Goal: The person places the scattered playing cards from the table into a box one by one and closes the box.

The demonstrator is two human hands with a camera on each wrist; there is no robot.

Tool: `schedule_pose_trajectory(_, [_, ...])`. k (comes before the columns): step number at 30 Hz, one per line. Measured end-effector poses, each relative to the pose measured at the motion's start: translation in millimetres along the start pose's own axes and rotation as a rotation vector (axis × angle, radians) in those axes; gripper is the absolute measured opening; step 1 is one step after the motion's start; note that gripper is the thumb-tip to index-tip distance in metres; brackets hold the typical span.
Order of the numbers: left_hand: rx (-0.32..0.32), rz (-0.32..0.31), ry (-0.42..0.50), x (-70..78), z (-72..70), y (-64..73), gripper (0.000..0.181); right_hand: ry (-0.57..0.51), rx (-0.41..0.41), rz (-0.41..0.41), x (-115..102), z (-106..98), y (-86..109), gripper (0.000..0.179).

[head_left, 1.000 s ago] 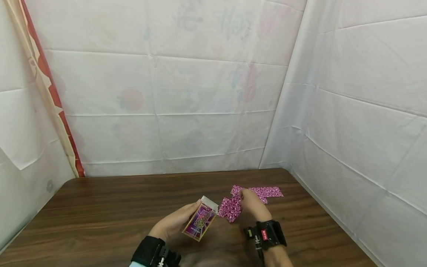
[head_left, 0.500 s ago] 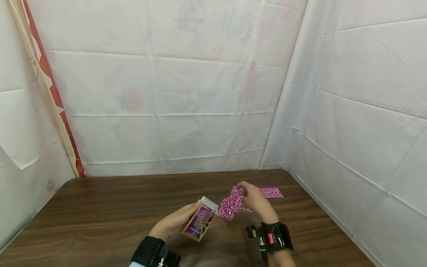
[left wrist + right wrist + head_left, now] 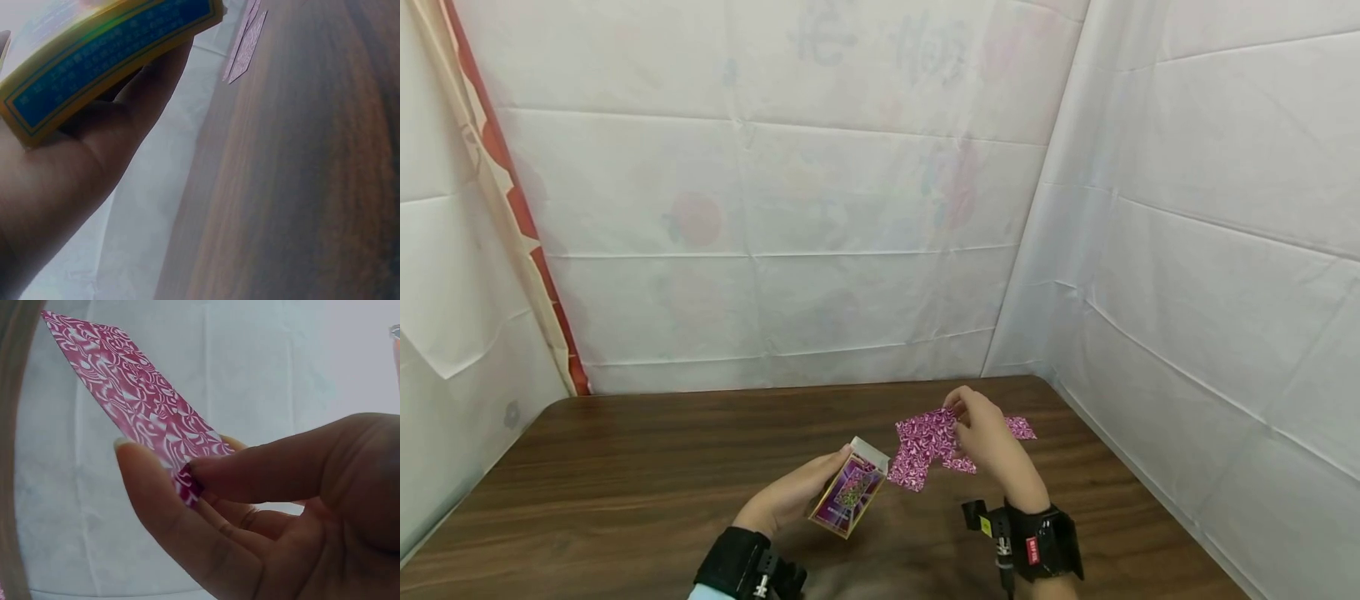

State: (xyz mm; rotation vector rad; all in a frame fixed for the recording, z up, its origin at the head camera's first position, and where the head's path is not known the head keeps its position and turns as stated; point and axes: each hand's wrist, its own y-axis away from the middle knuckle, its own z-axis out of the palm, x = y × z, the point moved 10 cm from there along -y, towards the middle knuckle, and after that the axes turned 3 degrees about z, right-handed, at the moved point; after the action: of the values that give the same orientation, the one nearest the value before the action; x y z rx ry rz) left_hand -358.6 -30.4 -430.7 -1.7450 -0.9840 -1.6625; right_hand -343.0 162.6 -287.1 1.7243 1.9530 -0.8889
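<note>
My left hand grips a small purple and gold card box, tilted, its white top end toward the cards. In the left wrist view the box's blue-and-yellow side with small print shows above the palm. My right hand pinches a pink-and-white patterned playing card between thumb and fingers, at one end. Beneath and left of that hand, more cards of the same pattern spread toward the box mouth. Another card shows to the right of the hand, partly hidden by it.
A dark wood-grain table carries everything. White cloth sheets hang behind it and along both sides. At the left a red-and-cream cloth edge runs down. Black camera straps are on both wrists.
My right hand has moved up and to the right, and the pink cards lie differently around it. The left hand and the box have stayed almost still.
</note>
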Motion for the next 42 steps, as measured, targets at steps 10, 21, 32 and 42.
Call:
schedule_pose_trajectory(10, [0.010, -0.008, -0.005, -1.7, 0.2, -0.4, 0.078, -0.102, -0.039, -0.147, -23.2, -2.1, 9.9, 0.018])
schedule_pose_trajectory(21, [-0.025, 0.005, 0.023, 1.8, 3.1, -0.7, 0.082, -0.052, -0.089, -0.311, -43.7, 16.8, 12.4, 0.019])
schedule_pose_trajectory(32, [-0.039, 0.001, 0.026, 2.2, 4.8, -1.5, 0.081, 0.067, -0.051, -0.444, -54.3, 21.3, 14.5, 0.026])
schedule_pose_trajectory(42, [-0.042, 0.005, 0.011, 2.3, 5.4, -2.9, 0.080, 0.082, -0.091, -0.471, -58.1, 33.2, 13.6, 0.030])
